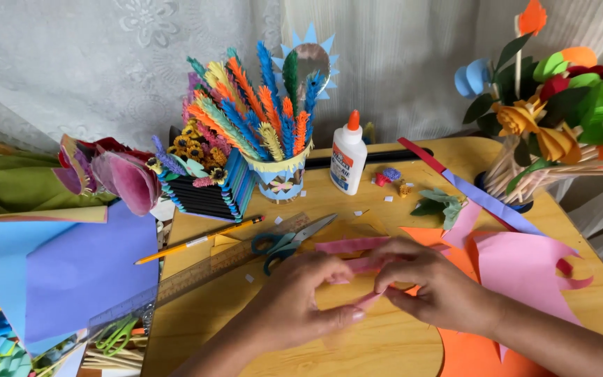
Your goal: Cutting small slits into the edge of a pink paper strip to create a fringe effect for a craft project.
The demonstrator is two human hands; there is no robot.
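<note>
Off the table's left edge: sheets of blue and purple paper (71, 272), with red and pink paper flowers (116, 174) above them. Near the back-left corner, a cup of coloured paper feathers (266, 132) beside a small stack of dark paper strips (211, 195). Just right of the cup, a white glue bottle (348, 157) with an orange cap, upright. Toward the middle, a yellow pencil (200, 241) and a wooden ruler (225, 262) lying slantwise, teal-handled scissors (289, 242) touching the ruler's far end. Near the front edge, left hand (298, 297) and right hand (430, 279) close together, fingertips of both pinched shut on a pink paper strip (357, 262), folded between them. Under the right hand, orange paper (469, 349) and a cut pink sheet (525, 269). At the back-right corner, a bouquet of paper flowers (560, 119).
</note>
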